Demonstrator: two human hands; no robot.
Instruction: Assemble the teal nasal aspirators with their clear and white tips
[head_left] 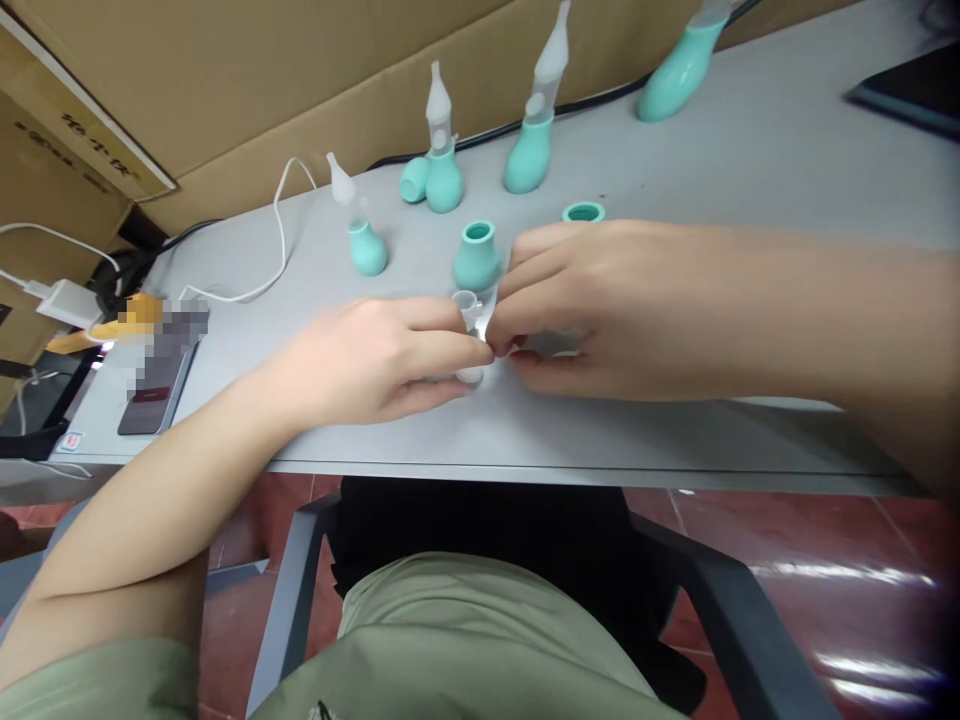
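We record the teal bulbs (477, 264) as smooth and rubbery with a soft sheen, the small fitting (466, 302) as clear, glossy plastic, and the nozzle tips (438, 102) as milky, translucent plastic. Table (405, 445): smooth, near matt. We also log matt brown cardboard (285, 75), creased shirt cloth (480, 640), shiny floor tiles (810, 620).

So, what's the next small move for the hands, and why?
Probably hold the clear piece steady in the left hand and let the right hand finish there first. Both hands' fingertips meet around it, though what the right ones grip is mostly hidden. The teal bulb just beyond stands upright with its mouth open, so fitting anything there can likely wait.
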